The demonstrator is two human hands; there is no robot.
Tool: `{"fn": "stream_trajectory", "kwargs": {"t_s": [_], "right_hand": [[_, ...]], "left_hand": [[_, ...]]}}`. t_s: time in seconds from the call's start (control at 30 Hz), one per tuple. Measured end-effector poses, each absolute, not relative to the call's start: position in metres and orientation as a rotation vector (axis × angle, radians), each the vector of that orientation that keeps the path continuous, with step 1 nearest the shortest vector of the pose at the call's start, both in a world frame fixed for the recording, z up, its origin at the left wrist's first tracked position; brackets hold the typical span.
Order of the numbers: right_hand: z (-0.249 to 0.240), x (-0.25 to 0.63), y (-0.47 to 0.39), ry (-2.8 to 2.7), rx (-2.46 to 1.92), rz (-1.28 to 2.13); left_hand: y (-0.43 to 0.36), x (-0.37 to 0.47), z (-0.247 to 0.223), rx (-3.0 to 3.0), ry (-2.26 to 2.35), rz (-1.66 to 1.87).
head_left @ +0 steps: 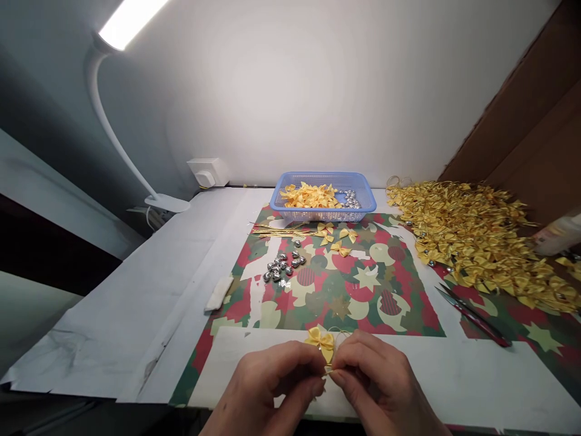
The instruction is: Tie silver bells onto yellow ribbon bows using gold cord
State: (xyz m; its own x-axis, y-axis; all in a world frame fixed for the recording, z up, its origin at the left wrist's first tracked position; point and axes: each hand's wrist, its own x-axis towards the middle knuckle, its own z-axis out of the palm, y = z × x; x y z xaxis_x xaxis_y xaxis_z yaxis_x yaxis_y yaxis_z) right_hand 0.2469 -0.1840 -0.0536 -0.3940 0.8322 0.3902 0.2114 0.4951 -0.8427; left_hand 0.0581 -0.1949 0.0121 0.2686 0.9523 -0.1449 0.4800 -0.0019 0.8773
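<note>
Yellow bow (320,338), one: twelve o'clock from meeting fingertips, just beyond grip, above white sheet (458,369). Right hand (379,378): thumb and forefinger pinched on thin gold cord (330,372). Left hand (276,378): fingertips at same cord; whether closed on it, cannot tell. White bottle (563,235), two o'clock: label print too blurred to read. Blue basket (295,213), twelve o'clock, well beyond bow.
</note>
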Motion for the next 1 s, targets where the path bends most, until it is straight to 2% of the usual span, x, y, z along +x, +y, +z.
{"fn": "stream_trajectory", "kwargs": {"t_s": [0.7, 1.0], "right_hand": [[-0.054, 0.247, -0.184, -1.859, -0.828, 0.873], [-0.054, 0.247, -0.184, -1.863, -0.83, 0.923]], "left_hand": [[-0.194, 0.048, 0.004, 1.514, 1.22, 0.556], [-0.193, 0.052, 0.002, 1.908, 1.214, 0.635]]}}
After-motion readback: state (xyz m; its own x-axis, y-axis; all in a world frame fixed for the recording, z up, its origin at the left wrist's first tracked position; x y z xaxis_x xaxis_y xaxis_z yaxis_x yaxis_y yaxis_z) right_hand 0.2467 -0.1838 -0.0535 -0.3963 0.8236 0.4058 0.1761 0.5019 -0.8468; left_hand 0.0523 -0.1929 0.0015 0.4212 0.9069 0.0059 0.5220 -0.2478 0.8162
